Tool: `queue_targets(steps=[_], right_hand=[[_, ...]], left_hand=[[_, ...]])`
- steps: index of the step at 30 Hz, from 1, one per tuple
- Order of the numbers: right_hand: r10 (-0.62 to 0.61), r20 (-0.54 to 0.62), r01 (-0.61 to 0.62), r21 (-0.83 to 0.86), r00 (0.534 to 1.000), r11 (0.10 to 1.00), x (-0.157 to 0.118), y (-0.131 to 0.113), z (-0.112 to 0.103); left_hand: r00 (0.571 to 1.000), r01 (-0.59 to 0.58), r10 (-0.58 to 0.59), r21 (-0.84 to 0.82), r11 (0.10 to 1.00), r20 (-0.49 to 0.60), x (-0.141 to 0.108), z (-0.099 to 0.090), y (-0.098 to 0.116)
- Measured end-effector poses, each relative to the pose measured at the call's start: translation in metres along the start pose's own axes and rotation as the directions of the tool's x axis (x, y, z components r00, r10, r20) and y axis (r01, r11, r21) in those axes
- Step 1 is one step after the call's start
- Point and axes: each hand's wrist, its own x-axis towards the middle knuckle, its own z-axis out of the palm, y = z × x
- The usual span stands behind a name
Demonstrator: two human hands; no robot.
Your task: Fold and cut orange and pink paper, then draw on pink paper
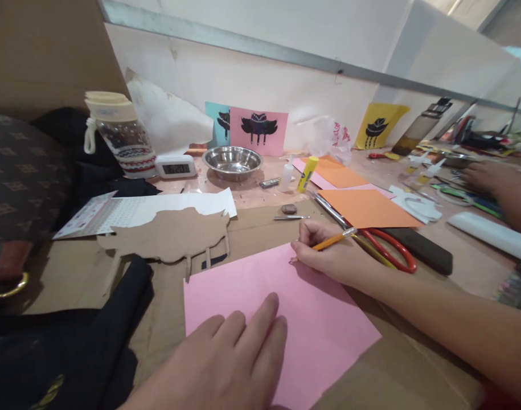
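A sheet of pink paper (pixel 315 330) lies on the cardboard in front of me. My left hand (pixel 234 353) rests flat on its lower left part, fingers stretched out. Near the sheet's top edge, my right hand (pixel 324 247) grips a yellow pencil (pixel 332 240), its tip at the paper. Faint lines seem to show by the upper edge. Beyond the sheet lie a dark eraser (pixel 289 209) and a thin metal blade-like piece (pixel 291 217). Left of the paper is a brown cardboard cutout (pixel 170 234) with thin strips hanging from it.
Red-handled scissors (pixel 397 250) and orange paper (pixel 366 208) lie right of my hand. Behind are a steel bowl (pixel 232 162), a glue stick (pixel 307 174), a digital clock (pixel 176 167) and a bottle (pixel 123 136). Black cloth (pixel 64 347) lies left. Another person's hand (pixel 491 176) is far right.
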Motion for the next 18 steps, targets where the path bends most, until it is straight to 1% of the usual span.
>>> queue_targets(steps=[3, 6, 11, 13, 16, 18], right_hand=[[0.019, 0.026, -0.019, 0.005, 0.999, 1.0, -0.001, -0.002, 0.0017], [0.019, 0.046, -0.019, -0.003, 0.999, 1.0, -0.0023, -0.0051, 0.0032], [-0.027, 0.002, 0.027, -0.076, 1.0, 0.997, -0.0024, -0.0057, 0.0015], [-0.032, -0.014, 0.031, -0.05, 0.999, 0.998, -0.0014, -0.0049, 0.0], [0.005, -0.013, -0.005, 0.013, 1.0, 1.0, 0.0003, -0.0047, -0.0011], [0.018, -0.005, -0.018, 0.025, 1.0, 1.0, 0.0006, -0.0052, -0.0006]], left_hand=[[1.0, -0.01, 0.01, -0.002, 1.0, -0.017, 0.0002, 0.001, -0.0001], [1.0, -0.009, 0.009, 0.009, 1.0, 0.0, 0.0002, 0.0012, -0.0002], [1.0, 0.004, -0.004, -0.002, 1.0, 0.015, 0.0002, -0.0003, -0.0002], [1.0, 0.007, -0.007, -0.003, 1.0, 0.003, 0.0003, -0.0004, -0.0004], [1.0, -0.003, 0.003, -0.005, 1.0, -0.023, -0.0002, 0.0007, -0.0008], [1.0, -0.013, 0.013, -0.006, 1.0, -0.024, -0.0009, 0.0017, -0.0009]])
